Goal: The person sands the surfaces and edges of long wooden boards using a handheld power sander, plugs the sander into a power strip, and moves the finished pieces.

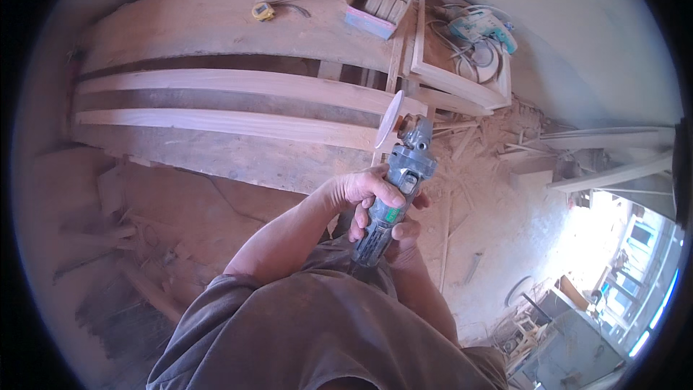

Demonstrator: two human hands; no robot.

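Both of my hands hold an angle grinder [373, 237] in front of my body. Its head points away from me, and a pale round sanding disc [390, 121] stands almost edge-on at its left side. My left hand [369, 191] wraps the front of the grinder's body, thumb across the top. Lower down, my right hand [406, 240] grips the handle from the right; part of its fingers is hidden behind the tool. Just left of the disc, two long planed wooden strips [238, 85] [238, 123] lie side by side across the workbench [195, 150].
On the bench's far side lie a yellow tape measure [263, 11] and an open cardboard box [372, 22] of stacked blocks. Beyond, a wooden frame [455, 76] holds a teal power tool [482, 27] and cables. Sawdust and offcuts [534, 152] litter the right; boards [621, 170] jut out there.
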